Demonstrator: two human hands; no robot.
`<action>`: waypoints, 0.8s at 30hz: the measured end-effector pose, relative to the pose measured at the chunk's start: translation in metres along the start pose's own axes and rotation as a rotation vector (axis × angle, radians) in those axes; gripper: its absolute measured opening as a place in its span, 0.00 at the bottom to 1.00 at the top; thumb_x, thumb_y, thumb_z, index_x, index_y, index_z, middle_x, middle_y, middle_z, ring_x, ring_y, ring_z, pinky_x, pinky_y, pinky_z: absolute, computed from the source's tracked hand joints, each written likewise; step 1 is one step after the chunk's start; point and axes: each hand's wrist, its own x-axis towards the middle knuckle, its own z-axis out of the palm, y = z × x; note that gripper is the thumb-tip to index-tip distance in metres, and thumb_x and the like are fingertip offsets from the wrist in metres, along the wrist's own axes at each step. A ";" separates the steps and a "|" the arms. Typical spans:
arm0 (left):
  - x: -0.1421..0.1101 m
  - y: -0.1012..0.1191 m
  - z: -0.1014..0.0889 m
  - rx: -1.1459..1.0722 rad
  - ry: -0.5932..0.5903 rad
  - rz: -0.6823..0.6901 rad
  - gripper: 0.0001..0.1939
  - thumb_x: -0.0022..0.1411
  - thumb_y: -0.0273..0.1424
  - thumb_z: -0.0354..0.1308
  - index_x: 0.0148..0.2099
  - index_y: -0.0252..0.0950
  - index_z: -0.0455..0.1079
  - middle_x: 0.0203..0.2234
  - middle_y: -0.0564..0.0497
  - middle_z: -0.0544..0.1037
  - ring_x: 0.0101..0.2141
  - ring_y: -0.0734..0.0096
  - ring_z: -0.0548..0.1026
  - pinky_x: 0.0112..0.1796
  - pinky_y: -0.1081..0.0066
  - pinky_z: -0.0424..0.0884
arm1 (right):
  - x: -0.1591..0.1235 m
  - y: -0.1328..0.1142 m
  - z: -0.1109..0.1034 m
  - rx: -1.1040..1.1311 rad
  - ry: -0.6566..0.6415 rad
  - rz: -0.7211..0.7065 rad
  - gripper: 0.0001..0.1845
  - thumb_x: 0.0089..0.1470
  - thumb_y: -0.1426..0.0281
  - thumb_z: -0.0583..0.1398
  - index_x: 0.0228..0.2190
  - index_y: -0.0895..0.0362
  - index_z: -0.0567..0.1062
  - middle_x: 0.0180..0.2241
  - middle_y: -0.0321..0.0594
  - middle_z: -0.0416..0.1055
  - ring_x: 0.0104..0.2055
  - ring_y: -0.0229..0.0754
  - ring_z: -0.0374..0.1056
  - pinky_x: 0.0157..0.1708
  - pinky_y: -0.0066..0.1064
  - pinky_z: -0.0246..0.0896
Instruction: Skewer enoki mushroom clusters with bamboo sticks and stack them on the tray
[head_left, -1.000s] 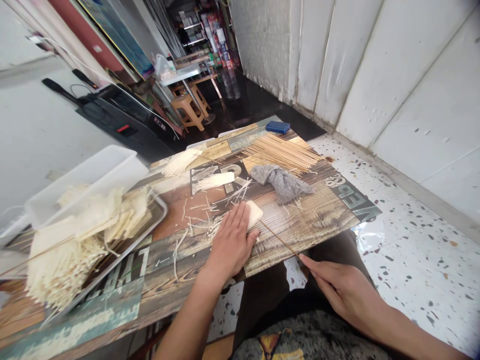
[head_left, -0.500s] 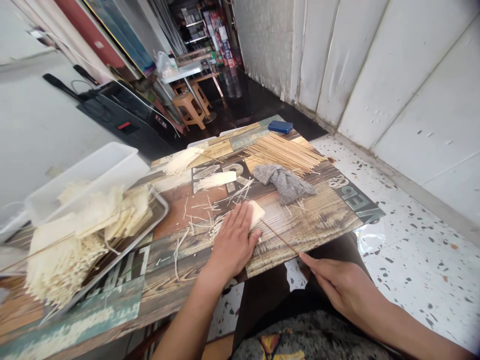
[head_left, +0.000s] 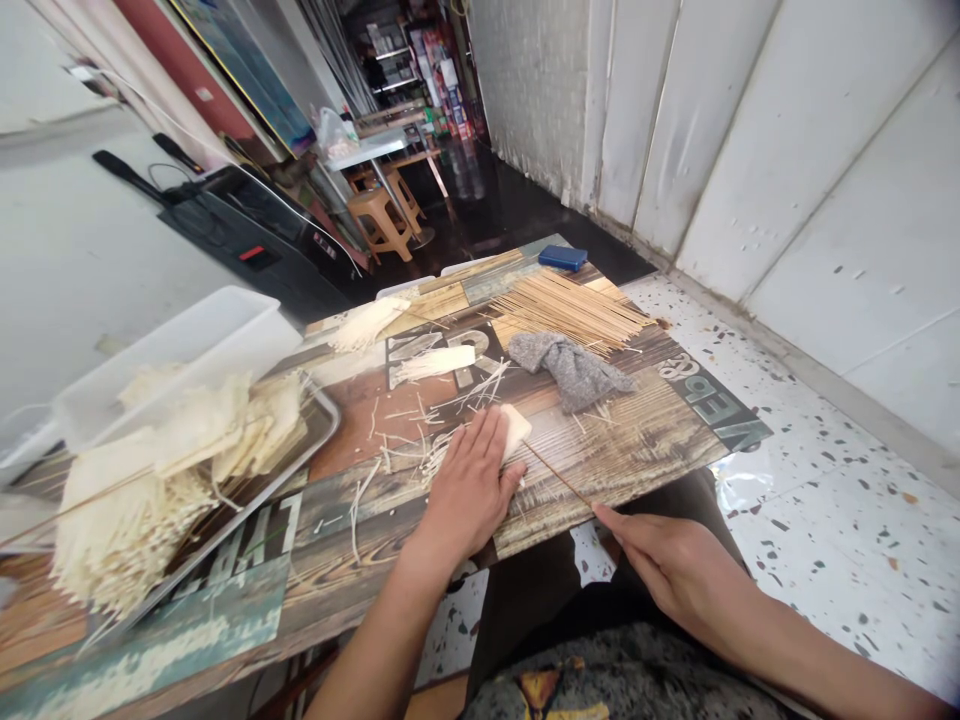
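Flat on the wooden-patterned table, my left hand presses on a bunch of enoki mushrooms, fingers stretched out over it. The pale base sticks out past my fingertips, and loose stems show on the other side. A thin wooden skewer runs into that base; how deep its tip sits is hidden. My right hand, just off the table's near edge, pinches the skewer's outer end. Farther back lie another flat enoki bunch and one with a skewer beside it.
A metal tray piled with enoki stands at left, before a white plastic bin. A grey cloth, many skewers and a blue box lie toward the far right. Loose stems are scattered about.
My right hand has moved slightly toward the mushroom base, so a little less of the skewer shows. My left hand stays pressed on the enoki bunch.
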 end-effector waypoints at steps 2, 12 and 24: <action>0.000 0.000 -0.001 -0.002 -0.018 -0.004 0.31 0.70 0.41 0.40 0.68 0.27 0.47 0.66 0.43 0.51 0.66 0.60 0.48 0.63 0.57 0.50 | 0.001 0.000 0.000 0.004 -0.015 0.012 0.23 0.63 0.74 0.45 0.56 0.58 0.68 0.36 0.43 0.77 0.35 0.41 0.74 0.37 0.32 0.69; 0.000 -0.001 0.001 -0.020 0.015 0.007 0.31 0.70 0.41 0.41 0.69 0.31 0.47 0.66 0.43 0.53 0.66 0.60 0.50 0.63 0.56 0.52 | 0.013 -0.008 0.002 -0.083 -0.024 0.003 0.23 0.62 0.75 0.45 0.54 0.60 0.70 0.30 0.43 0.76 0.30 0.41 0.72 0.32 0.31 0.69; 0.000 -0.001 0.000 -0.025 0.005 0.008 0.30 0.70 0.40 0.40 0.68 0.30 0.47 0.66 0.43 0.52 0.66 0.61 0.49 0.63 0.56 0.51 | 0.027 -0.012 0.008 -0.149 -0.006 -0.031 0.23 0.60 0.76 0.45 0.51 0.65 0.72 0.29 0.47 0.77 0.32 0.48 0.75 0.39 0.38 0.72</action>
